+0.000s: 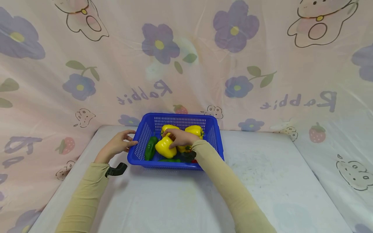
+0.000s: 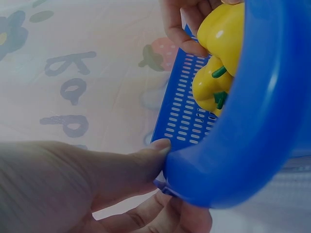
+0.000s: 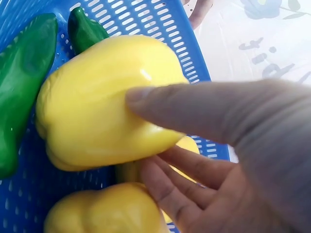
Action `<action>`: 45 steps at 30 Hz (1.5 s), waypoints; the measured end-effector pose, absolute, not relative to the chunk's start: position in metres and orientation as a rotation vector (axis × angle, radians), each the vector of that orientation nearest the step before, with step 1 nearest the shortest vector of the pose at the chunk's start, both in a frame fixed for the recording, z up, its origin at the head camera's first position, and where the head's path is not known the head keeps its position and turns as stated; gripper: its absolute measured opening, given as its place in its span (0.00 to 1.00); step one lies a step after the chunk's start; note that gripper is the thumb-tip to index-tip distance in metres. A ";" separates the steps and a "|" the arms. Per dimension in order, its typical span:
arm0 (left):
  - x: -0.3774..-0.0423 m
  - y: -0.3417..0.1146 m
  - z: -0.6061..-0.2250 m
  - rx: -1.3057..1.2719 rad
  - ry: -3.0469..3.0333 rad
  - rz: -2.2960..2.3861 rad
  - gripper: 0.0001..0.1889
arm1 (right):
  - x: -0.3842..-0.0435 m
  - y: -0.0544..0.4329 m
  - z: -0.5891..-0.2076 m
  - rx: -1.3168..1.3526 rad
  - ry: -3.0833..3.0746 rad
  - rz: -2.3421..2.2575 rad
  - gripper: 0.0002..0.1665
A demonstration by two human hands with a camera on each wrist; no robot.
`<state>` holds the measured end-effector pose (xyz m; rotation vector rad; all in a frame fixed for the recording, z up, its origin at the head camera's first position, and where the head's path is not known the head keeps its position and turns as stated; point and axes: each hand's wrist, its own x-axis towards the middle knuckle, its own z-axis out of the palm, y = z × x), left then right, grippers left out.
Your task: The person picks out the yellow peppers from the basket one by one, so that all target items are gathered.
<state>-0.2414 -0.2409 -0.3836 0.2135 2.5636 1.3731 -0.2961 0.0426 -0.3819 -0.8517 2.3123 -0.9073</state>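
A blue plastic basket [image 1: 175,164] with slotted walls stands on the table. At its left side my left hand [image 1: 118,144] grips the rim, thumb above and fingers below in the left wrist view. Inside the basket my right hand [image 1: 183,138] holds a yellow bell pepper [image 3: 97,107] between thumb and fingers, above the other contents. A long green pepper [image 1: 150,149] lies along the left wall. More yellow bell peppers [image 1: 195,130] sit towards the back and under the right hand, which partly hides them. Another green piece [image 1: 170,160] shows by the front wall.
A small red patch [image 1: 194,161] is visible at the basket's front right, mostly hidden by the right wrist. White cloth [image 1: 262,181] covers the table. Behind the basket hangs a pink printed curtain [image 1: 198,74], close to its back edge.
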 end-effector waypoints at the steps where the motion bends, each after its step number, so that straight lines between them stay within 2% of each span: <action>1: -0.241 -0.241 -0.383 0.214 2.565 1.372 0.31 | -0.296 0.043 -0.382 -0.854 2.304 -0.916 0.30; 15: -0.242 -0.241 -0.385 0.216 2.570 1.367 0.30 | -0.299 0.047 -0.385 -0.933 2.245 -0.941 0.32; 22: -0.242 -0.241 -0.386 0.206 2.569 1.363 0.31 | -0.298 0.047 -0.385 -0.984 2.244 -0.947 0.30; 45: -0.241 -0.241 -0.386 0.223 2.567 1.373 0.32 | -0.298 0.053 -0.383 -0.930 2.218 -1.043 0.31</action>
